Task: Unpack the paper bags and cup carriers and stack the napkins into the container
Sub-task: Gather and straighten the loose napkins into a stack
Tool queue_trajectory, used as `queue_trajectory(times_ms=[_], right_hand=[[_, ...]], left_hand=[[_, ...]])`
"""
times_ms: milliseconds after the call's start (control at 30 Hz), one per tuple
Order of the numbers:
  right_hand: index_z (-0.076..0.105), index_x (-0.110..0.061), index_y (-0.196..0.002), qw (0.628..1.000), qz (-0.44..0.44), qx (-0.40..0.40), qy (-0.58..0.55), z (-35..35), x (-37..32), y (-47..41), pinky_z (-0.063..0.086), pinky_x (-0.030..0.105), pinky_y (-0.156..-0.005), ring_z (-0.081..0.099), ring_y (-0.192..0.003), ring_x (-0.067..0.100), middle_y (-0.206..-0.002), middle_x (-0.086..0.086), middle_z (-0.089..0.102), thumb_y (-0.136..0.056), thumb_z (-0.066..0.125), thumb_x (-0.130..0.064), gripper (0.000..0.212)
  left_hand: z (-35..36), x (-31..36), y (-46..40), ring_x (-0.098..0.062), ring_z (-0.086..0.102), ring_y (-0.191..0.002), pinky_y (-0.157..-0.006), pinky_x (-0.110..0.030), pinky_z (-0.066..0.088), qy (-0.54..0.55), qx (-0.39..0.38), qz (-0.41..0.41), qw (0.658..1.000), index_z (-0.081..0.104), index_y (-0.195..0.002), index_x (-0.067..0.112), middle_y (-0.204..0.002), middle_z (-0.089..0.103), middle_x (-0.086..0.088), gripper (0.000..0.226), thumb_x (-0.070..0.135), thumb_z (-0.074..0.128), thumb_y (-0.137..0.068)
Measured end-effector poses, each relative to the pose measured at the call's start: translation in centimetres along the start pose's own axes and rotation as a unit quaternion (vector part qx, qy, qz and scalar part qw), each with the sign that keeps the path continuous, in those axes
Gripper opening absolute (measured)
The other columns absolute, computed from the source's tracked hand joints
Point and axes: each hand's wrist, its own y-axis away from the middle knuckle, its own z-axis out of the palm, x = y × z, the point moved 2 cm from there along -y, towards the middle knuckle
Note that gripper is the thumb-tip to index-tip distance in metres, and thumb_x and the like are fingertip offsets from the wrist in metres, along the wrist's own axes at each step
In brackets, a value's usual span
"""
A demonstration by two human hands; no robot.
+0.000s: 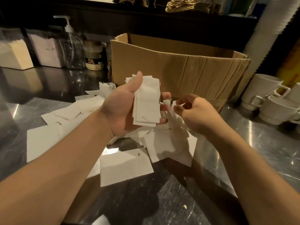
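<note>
Here the small stack of napkins (146,103) lay upright in the left hand (123,108), above the counter and just in front of the cardboard box (178,69). The thumb was pressed on the top left part of the stack and the fingers were curled round its right edge, so the stack was held firmly. The right hand (194,111) was just beside it, with thumb and forefinger closed in a pinch on the edge of one more napkin (174,118), which hung down from them. To do this step well, I think the new napkin should have been laid flat on the stack with its edges matching, and the left thumb should have lifted only a little to let it in, because thin paper slides and folds easily. Many loose napkins (123,166) were scattered on the steel counter (267,143) below both hands, some overlapping, so much gathering seemed left to do. Two filled napkin containers (47,51) stood at the far left, well apart from the hands; a pump bottle (73,46) and jars (94,57) stood beside them, and white cups (267,95) at the right.
</note>
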Motion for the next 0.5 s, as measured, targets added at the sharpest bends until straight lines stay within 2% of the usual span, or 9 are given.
queue_trajectory(times_ms=[100,233,333,400,500], right_hand=[[0.059,-0.026,-0.122,0.998,0.030,-0.045,0.023,0.5,0.2,-0.1,0.061,0.036,-0.076,0.064,-0.086,0.013,-0.100,-0.005,0.065,-0.095,0.068,-0.042,0.032],[0.054,-0.032,-0.131,0.996,0.005,-0.073,0.041,1.2,0.5,0.1,0.058,0.032,-0.073,0.062,-0.099,0.016,-0.117,-0.007,0.061,-0.085,0.075,-0.054,0.054],[0.049,-0.041,-0.136,0.991,-0.021,-0.106,0.079,1.7,0.7,0.1,0.054,0.047,-0.095,0.054,-0.118,0.020,-0.127,-0.011,0.055,-0.079,0.076,-0.062,0.066],[0.048,-0.044,-0.134,0.990,-0.026,-0.105,0.094,2.0,0.9,-0.1,0.049,0.053,-0.102,0.051,-0.122,0.022,-0.128,-0.011,0.053,-0.079,0.076,-0.059,0.064],[0.054,-0.042,-0.129,0.991,-0.038,-0.042,0.117,2.4,1.0,-0.6,0.050,0.053,-0.100,0.056,-0.115,0.024,-0.125,-0.008,0.057,-0.088,0.069,-0.056,0.046]], left_hand=[[-0.2,-0.1,-0.4,-0.035,0.066,-0.108,-0.110,-0.061,0.045,0.010,0.009,0.001,1.000,0.056,-0.141,0.016,-0.112,0.070,-0.014,0.066,0.063,0.029,-0.105],[-0.2,0.1,-0.2,-0.034,0.069,-0.101,-0.100,-0.054,0.054,-0.002,0.025,0.011,1.000,0.059,-0.138,0.015,-0.109,0.073,-0.014,0.067,0.064,0.029,-0.104],[-0.4,0.2,-0.4,-0.032,0.065,-0.095,-0.088,-0.045,0.055,0.021,0.038,0.018,0.999,0.059,-0.139,0.011,-0.107,0.070,-0.016,0.068,0.063,0.033,-0.104],[-0.5,0.2,-0.5,-0.032,0.065,-0.094,-0.088,-0.045,0.053,0.040,0.036,0.020,0.998,0.058,-0.139,0.011,-0.107,0.069,-0.016,0.067,0.062,0.034,-0.104],[-0.6,0.1,-0.7,-0.036,0.066,-0.100,-0.104,-0.052,0.049,0.049,0.030,0.018,0.998,0.057,-0.141,0.011,-0.109,0.069,-0.015,0.068,0.062,0.033,-0.104]])
